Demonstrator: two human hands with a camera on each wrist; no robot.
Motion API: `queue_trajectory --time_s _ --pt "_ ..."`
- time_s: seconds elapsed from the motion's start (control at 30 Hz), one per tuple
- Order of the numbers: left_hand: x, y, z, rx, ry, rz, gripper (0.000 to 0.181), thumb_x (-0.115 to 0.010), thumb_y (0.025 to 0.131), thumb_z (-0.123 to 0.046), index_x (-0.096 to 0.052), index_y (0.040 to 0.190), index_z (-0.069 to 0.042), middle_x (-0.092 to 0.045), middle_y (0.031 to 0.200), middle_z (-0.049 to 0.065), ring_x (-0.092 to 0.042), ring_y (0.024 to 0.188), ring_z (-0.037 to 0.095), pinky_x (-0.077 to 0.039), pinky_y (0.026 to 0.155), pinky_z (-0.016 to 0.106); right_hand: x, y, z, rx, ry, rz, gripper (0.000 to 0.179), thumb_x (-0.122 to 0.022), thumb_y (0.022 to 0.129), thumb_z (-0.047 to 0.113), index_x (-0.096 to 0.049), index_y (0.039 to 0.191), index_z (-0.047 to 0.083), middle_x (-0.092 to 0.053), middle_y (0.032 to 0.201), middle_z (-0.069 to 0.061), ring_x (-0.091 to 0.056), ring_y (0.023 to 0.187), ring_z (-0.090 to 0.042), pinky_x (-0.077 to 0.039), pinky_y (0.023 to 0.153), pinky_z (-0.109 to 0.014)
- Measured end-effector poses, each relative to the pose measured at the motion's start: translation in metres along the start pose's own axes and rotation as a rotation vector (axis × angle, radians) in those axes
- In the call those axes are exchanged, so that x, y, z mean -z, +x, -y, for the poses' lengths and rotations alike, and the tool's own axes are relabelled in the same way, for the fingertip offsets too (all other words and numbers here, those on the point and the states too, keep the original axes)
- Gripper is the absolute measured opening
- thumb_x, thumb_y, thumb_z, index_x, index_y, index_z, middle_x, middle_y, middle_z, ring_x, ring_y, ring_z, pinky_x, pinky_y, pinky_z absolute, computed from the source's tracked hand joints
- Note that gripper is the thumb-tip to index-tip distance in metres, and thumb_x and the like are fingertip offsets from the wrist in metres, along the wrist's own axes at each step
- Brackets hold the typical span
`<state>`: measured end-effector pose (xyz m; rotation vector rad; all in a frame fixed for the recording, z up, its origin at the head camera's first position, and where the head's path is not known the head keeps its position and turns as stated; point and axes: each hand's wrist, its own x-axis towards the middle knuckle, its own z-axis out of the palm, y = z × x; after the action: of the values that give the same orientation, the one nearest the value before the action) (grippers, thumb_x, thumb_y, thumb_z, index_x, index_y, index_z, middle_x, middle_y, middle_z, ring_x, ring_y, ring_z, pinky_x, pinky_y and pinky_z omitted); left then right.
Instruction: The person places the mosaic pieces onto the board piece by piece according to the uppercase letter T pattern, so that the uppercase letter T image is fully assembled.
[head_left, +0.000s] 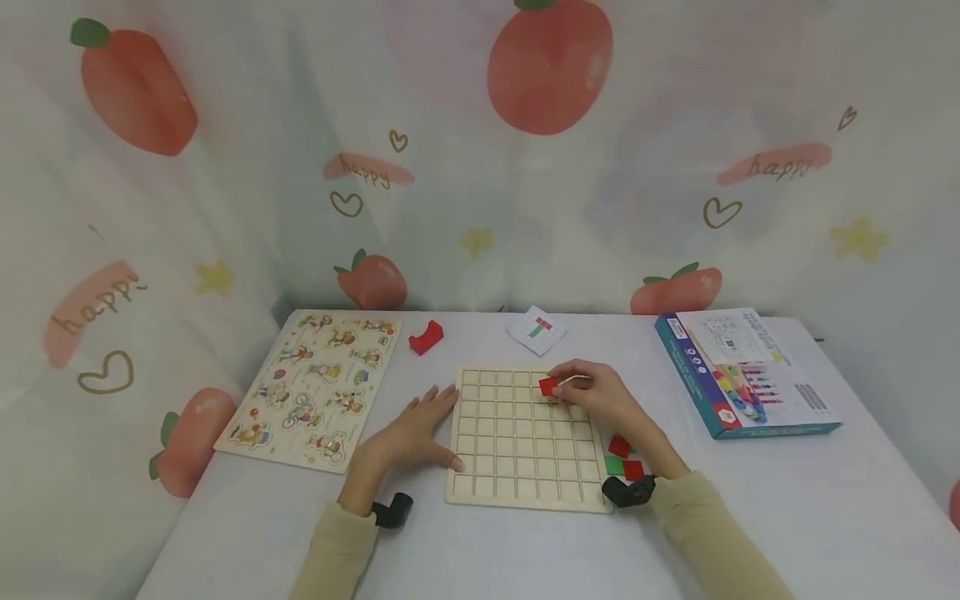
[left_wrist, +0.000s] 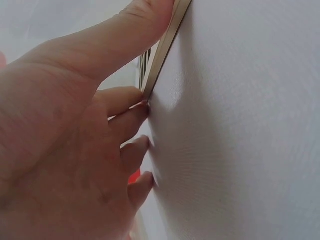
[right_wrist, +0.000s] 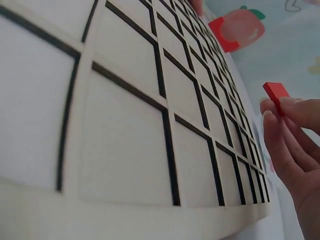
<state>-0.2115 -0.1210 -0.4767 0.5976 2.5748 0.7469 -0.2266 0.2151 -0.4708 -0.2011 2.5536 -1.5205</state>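
Observation:
A wooden grid board (head_left: 517,437) with square recesses lies flat on the white table. My right hand (head_left: 596,390) pinches a red square tile (head_left: 548,386) between thumb and fingers, over the upper right part of the board. In the right wrist view that red tile (right_wrist: 276,95) is tilted and held apart from the grid (right_wrist: 125,135). My left hand (head_left: 411,433) rests at the board's left edge, thumb at its lower side and fingers spread further up. In the left wrist view the left hand (left_wrist: 65,130) has its thumb against the board's rim (left_wrist: 162,50).
Loose red and green tiles (head_left: 614,466) lie by the board's right edge, partly behind the right wrist. A pattern card (head_left: 537,331) and a red curved block (head_left: 427,337) are behind the board. A picture puzzle board (head_left: 315,387) lies left; a flat box (head_left: 742,375) lies right.

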Motion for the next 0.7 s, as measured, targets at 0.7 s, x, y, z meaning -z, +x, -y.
queue_trajectory --time_s 0.7 --pt "-0.001 0.002 0.001 0.034 0.010 0.014 0.115 -0.091 0.075 -0.042 -0.024 0.165 -0.016 -0.019 0.173 0.001 -0.005 0.162 0.023 -0.006 0.133 0.047 -0.021 0.024 0.012 0.046 -0.138 0.064 0.037 -0.075 0.094 0.018 -0.071 0.129 0.004 -0.077 0.110 -0.014 -0.072 0.105 -0.026 -0.056 0.090 -0.035"
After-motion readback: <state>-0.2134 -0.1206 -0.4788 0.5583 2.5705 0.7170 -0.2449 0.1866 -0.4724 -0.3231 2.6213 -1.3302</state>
